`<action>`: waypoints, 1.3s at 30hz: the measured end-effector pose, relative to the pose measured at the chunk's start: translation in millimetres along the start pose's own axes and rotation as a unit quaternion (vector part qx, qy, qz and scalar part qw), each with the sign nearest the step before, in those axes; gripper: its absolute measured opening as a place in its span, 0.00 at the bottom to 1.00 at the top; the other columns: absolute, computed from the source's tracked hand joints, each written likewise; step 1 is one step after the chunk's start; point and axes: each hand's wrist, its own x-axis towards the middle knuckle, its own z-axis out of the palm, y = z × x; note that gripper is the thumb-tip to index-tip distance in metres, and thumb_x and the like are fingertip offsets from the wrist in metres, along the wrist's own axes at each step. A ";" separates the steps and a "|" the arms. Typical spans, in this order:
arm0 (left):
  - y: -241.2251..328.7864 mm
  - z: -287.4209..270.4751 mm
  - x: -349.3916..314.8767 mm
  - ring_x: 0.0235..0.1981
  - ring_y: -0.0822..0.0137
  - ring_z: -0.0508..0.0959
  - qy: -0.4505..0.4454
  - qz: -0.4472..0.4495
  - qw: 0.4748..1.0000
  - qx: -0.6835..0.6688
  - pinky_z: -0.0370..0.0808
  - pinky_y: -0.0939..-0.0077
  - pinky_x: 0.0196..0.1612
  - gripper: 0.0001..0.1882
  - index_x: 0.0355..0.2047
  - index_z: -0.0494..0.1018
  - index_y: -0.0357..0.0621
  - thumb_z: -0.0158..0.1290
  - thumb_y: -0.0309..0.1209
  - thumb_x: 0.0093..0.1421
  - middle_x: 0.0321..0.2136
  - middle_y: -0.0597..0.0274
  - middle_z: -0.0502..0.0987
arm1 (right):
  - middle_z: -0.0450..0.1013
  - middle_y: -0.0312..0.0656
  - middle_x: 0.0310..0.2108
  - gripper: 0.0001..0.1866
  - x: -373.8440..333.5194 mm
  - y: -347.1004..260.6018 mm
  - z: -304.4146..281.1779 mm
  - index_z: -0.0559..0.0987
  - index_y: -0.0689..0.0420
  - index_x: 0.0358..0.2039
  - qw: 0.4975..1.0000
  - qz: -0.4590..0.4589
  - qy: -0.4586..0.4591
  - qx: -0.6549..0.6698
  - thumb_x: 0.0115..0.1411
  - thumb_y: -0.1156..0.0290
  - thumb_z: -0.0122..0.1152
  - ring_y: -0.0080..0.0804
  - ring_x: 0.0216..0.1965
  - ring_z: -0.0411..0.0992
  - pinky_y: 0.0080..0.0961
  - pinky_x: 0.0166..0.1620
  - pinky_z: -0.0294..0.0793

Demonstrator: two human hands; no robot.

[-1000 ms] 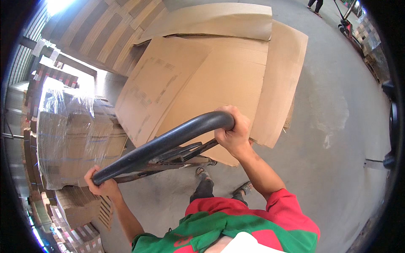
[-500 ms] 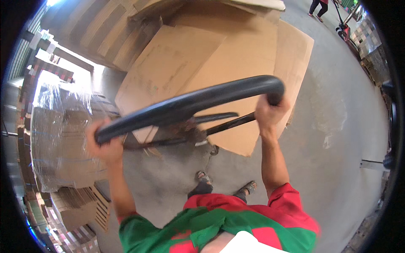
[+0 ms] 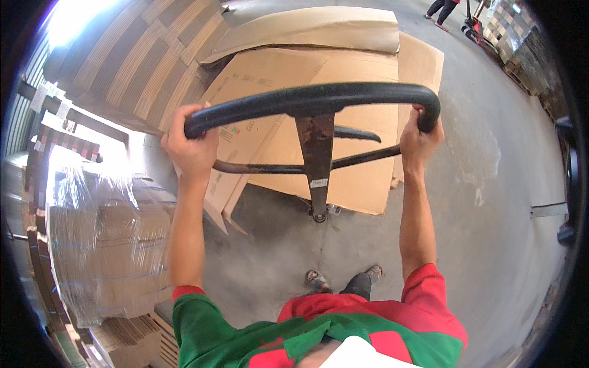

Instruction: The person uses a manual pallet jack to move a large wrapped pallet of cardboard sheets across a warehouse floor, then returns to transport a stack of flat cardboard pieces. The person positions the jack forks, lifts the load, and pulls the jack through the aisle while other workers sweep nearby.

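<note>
Both my hands grip the black looped handle [image 3: 270,100] of a pallet jack, held out in front of me at arm's length. My left hand [image 3: 193,144] wraps round its left side, and my right hand [image 3: 421,141] closes on the right bend. Inside the loop sits a dark lever [image 3: 357,134], which neither hand touches. From the loop a worn metal shaft [image 3: 316,147] runs down toward the floor. Just beyond it lie large brown cardboard sheets [image 3: 343,73]; what carries them is hidden beneath.
On the left stand a tall stack of flattened cardboard [image 3: 138,64] and a load wrapped in clear film [image 3: 107,239]. Grey concrete floor [image 3: 491,184] stretches along the right. At the far right are a person's legs [image 3: 440,13], a red pallet jack [image 3: 475,30] and wrapped stacks [image 3: 515,30].
The handle has swung from a tilt to nearly level and shifted right, both hands still on it. The cardboard sheets sit differently in view, and the shaft now shows clearly.
</note>
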 end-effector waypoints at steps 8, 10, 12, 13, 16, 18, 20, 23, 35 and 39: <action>-77.9 98.2 55.1 0.20 0.69 0.75 0.013 0.017 0.998 -0.064 0.71 0.75 0.26 0.08 0.30 0.74 0.42 0.63 0.28 0.55 0.19 0.62 0.75 | 0.71 0.30 0.22 0.03 37.3 34.0 68.5 0.80 0.62 0.33 0.998 -0.002 0.063 0.007 0.60 0.77 0.58 0.15 0.25 0.66 0.18 0.29 0.66; -96.7 138.7 78.0 0.19 0.69 0.75 0.026 0.022 0.998 -0.045 0.71 0.74 0.25 0.08 0.28 0.73 0.43 0.63 0.29 0.55 0.19 0.61 0.75 | 0.72 0.35 0.21 0.04 40.5 40.0 74.8 0.79 0.63 0.33 0.997 -0.020 0.074 -0.004 0.58 0.78 0.59 0.16 0.25 0.68 0.19 0.29 0.68; -111.9 179.9 98.9 0.19 0.65 0.77 0.020 0.021 0.998 -0.047 0.72 0.71 0.26 0.09 0.27 0.72 0.43 0.62 0.31 0.55 0.19 0.60 0.76 | 0.71 0.39 0.19 0.05 48.0 45.4 80.3 0.79 0.63 0.34 0.995 -0.034 0.092 0.028 0.56 0.78 0.60 0.18 0.23 0.67 0.22 0.27 0.68; -117.3 197.4 106.6 0.20 0.64 0.77 0.022 0.029 0.999 -0.040 0.72 0.70 0.26 0.09 0.27 0.72 0.44 0.62 0.32 0.55 0.19 0.60 0.76 | 0.69 0.39 0.18 0.05 52.3 48.0 82.5 0.79 0.63 0.33 0.994 -0.033 0.102 0.025 0.55 0.79 0.60 0.18 0.21 0.66 0.22 0.26 0.67; -133.8 246.6 124.2 0.21 0.62 0.78 0.014 0.028 0.999 -0.015 0.73 0.68 0.27 0.09 0.28 0.72 0.44 0.62 0.33 0.55 0.19 0.59 0.76 | 0.62 0.38 0.15 0.03 70.2 60.0 97.3 0.74 0.62 0.30 0.995 -0.033 0.096 0.012 0.55 0.80 0.59 0.19 0.19 0.63 0.24 0.24 0.64; -142.7 267.6 126.3 0.21 0.61 0.79 -0.007 0.061 0.998 -0.002 0.73 0.67 0.28 0.10 0.28 0.72 0.44 0.62 0.34 0.54 0.18 0.59 0.76 | 0.61 0.40 0.15 0.03 74.8 68.8 106.4 0.73 0.61 0.29 0.994 -0.014 0.106 0.018 0.54 0.80 0.59 0.21 0.18 0.63 0.25 0.24 0.64; -150.9 284.5 125.2 0.22 0.60 0.79 0.005 0.017 1.000 -0.007 0.73 0.66 0.28 0.10 0.28 0.72 0.44 0.62 0.34 0.54 0.19 0.58 0.76 | 0.61 0.42 0.15 0.03 71.6 77.8 113.0 0.73 0.61 0.29 0.994 0.001 0.107 0.020 0.54 0.80 0.58 0.23 0.17 0.62 0.26 0.24 0.64; -158.8 318.7 129.4 0.22 0.59 0.79 -0.007 0.015 1.000 -0.017 0.73 0.66 0.29 0.11 0.28 0.72 0.44 0.61 0.34 0.55 0.19 0.56 0.76 | 0.61 0.45 0.15 0.03 60.0 87.1 118.3 0.73 0.60 0.29 0.991 0.003 0.121 -0.052 0.55 0.80 0.58 0.26 0.17 0.62 0.28 0.23 0.64; -141.4 464.5 139.3 0.18 0.60 0.76 0.020 0.023 0.991 -0.132 0.72 0.66 0.26 0.14 0.23 0.69 0.42 0.60 0.34 0.59 0.17 0.53 0.74 | 0.62 0.39 0.17 0.04 60.5 114.8 126.3 0.74 0.62 0.32 0.977 0.000 0.172 -0.125 0.57 0.81 0.59 0.23 0.18 0.61 0.26 0.23 0.62; -144.1 497.0 151.0 0.15 0.56 0.73 -0.009 0.032 0.982 -0.185 0.70 0.65 0.24 0.13 0.21 0.67 0.44 0.59 0.32 0.58 0.14 0.52 0.71 | 0.63 0.36 0.17 0.02 62.4 133.8 136.2 0.74 0.63 0.34 0.971 0.033 0.166 -0.169 0.60 0.80 0.57 0.21 0.19 0.60 0.22 0.22 0.60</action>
